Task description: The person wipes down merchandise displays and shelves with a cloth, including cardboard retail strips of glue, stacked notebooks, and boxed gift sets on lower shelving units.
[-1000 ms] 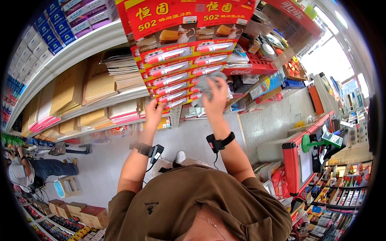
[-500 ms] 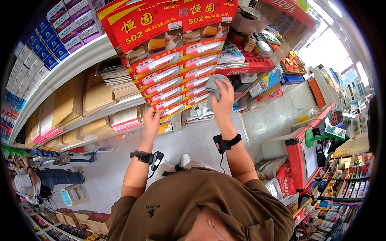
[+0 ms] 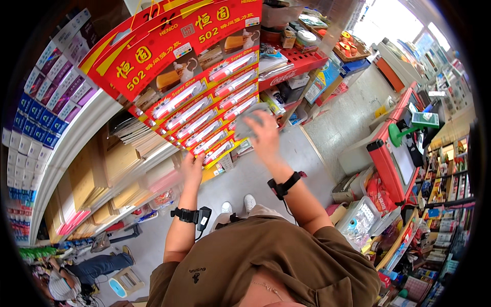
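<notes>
A large red and yellow hanging card of glue tubes [image 3: 169, 105] slants down at upper centre, one of several layered cards. White tubes with red tips sit on it in two columns. At its bottom edge, my left hand [image 3: 192, 169] pinches the card's lower corner between thumb and fingers. My right hand [image 3: 266, 137] is closed round a crumpled grey cloth [image 3: 245, 122], which lies over the card's lower right part by the lowest tubes. That hand is slightly blurred, and its fingertips partly merge with the cloth.
Left of the cards, shelves hold stacked brown envelopes [image 3: 92, 176] and small purple and blue boxes [image 3: 48, 110]. A red rack [image 3: 294, 69] with goods stands to the right. Farther right is a red-edged counter [image 3: 381, 169]. Another person [image 3: 76, 271] and a small stool [image 3: 125, 281] are at lower left.
My view has turned, so the cards sit farther left in it. The right hand and cloth have shifted slightly over the card's lower right side. My left hand keeps its hold on the bottom edge.
</notes>
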Available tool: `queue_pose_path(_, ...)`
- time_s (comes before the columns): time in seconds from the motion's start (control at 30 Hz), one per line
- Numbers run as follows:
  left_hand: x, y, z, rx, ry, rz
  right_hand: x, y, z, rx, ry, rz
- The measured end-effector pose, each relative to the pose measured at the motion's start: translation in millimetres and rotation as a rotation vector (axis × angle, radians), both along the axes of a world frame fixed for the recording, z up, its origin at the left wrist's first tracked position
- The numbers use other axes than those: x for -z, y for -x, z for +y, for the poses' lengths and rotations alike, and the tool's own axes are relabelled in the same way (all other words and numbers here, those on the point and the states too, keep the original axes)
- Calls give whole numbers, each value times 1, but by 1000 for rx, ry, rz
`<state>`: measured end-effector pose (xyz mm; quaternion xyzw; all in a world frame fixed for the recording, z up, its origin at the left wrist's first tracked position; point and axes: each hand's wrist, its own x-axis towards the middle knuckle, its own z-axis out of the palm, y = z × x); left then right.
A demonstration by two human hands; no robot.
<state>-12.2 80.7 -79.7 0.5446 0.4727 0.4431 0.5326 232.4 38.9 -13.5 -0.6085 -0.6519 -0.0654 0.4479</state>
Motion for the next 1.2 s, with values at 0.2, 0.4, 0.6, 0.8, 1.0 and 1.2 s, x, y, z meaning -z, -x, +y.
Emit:
queue_pose_path(0.2, 1, 7, 5, 122, 49, 5, 7, 27, -7, 10, 27, 41)
queue_pose_path(0.4, 17, 29, 16, 182, -70, 6, 13, 101, -36, -392, 165, 72)
queue_pose_path(0.6, -11, 26, 10, 244, 1, 24, 27, 37, -40, 171, 62, 134)
queue_pose_path(0.8, -6, 33, 14, 295, -9, 21, 31, 78, -52, 66, 49, 147)
queue_pose_path(1.0, 0, 45, 23, 356, -138, 12, 30, 138, -60, -189, 41, 96)
queue_pose_path(1.2, -6, 52, 23, 392, -38, 126, 37, 66, -68, 430, -32, 364)
